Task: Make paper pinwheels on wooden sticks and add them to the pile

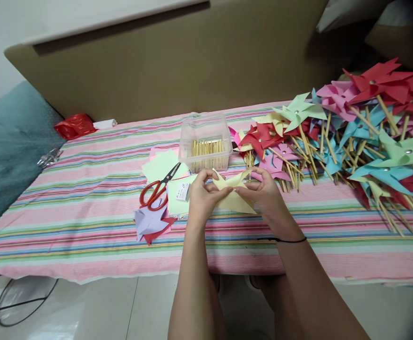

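Observation:
A pale yellow paper piece (234, 198), folded into pointed flaps, is held between both hands above the striped cloth (86, 226). My left hand (202, 196) pinches its left side, fingers curled over a flap. My right hand (265, 193) grips its right side, thumb and fingers pressed at the centre. A thin black band circles my right wrist. Just behind the hands stands a clear plastic box (205, 141) with several wooden sticks inside.
Red-handled scissors (155, 189) lie on a stack of coloured paper squares (162, 167) left of the hands, with purple and red cut pieces (151, 224) nearer me. A big heap of finished pinwheels (351, 137) fills the right. A red object (74, 125) lies far left.

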Motion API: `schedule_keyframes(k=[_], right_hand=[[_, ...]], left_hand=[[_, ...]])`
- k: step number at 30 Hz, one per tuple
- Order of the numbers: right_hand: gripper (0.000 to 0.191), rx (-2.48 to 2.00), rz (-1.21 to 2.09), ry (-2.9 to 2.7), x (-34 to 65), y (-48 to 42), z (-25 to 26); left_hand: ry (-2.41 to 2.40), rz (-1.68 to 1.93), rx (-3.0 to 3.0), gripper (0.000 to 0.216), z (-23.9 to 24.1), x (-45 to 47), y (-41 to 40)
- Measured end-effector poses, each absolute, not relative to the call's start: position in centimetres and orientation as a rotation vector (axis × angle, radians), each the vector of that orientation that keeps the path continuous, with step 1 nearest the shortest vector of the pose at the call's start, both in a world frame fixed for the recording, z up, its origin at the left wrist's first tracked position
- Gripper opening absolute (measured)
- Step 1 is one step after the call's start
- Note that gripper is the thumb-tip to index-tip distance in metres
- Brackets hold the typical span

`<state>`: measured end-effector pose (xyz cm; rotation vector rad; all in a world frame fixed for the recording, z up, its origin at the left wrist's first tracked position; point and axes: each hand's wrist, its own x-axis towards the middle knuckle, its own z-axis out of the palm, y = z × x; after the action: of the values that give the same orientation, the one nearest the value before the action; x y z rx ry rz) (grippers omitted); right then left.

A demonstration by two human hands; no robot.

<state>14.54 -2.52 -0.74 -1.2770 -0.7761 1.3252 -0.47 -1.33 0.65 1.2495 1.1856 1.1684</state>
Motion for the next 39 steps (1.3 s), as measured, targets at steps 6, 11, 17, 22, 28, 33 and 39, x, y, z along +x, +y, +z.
schedule_keyframes(k=[6,11,17,22,28,33,39], right_hand=[[0.076,-1.282,1.313,-0.791,14.48,-2.44,-0.60],[0.076,-1.220,1.356,-0.784,14.42,-2.48,-0.08],[0.083,-1.171,1.335,-0.845,14.16,-2.58,-0.49],[0.080,-1.193,1.304,-0.822,13.93,-2.60,-0.54],[0.079,-1.228,1.293,-0.777,14.20,-2.58,-0.37],[0.081,-1.225,1.302,-0.781,14.29,-2.59,-0.54],[0.086,-1.192,1.279,-0.765,13.73,-2.51,-0.75]], left_hand=[[1.175,1.173,1.222,0.045,0.85,-0.38,-1.41],[1.173,1.300,1.120,0.077,1.11,-0.26,-1.40],[1.186,1.299,1.133,0.085,1.14,-0.40,-1.47],[1.154,1.283,1.140,0.086,1.00,-0.35,-1.46],[1.090,1.215,1.043,0.080,1.24,-0.25,-1.54],[1.138,1.117,1.052,0.074,1.27,-0.35,-1.63],[1.203,1.196,0.991,0.068,0.89,0.03,-1.45]])
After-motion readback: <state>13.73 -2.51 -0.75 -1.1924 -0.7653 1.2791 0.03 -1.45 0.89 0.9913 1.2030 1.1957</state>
